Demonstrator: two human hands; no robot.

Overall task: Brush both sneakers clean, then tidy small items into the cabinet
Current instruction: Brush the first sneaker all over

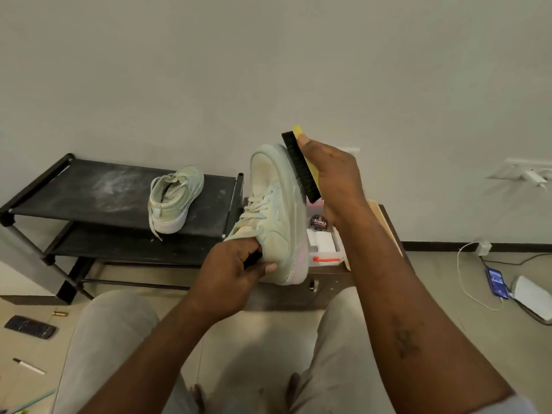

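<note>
A pale green sneaker (276, 210) is held up toe-first in front of me, my left hand (236, 270) gripping it at the heel opening. My right hand (331, 174) holds a yellow-backed brush (300, 165) whose black bristles press against the sneaker's right side near the toe. The second pale green sneaker (174, 198) sits on the top shelf of a black shoe rack (89, 186), heel toward me, a lace hanging over the edge.
A low brown cabinet (328, 282) below the sneaker carries an open tray with a round polish tin (319, 223), a white block and an orange-handled item. On the floor lie a remote (30, 327), a marker (28, 366), a charging phone (497, 283) and cables.
</note>
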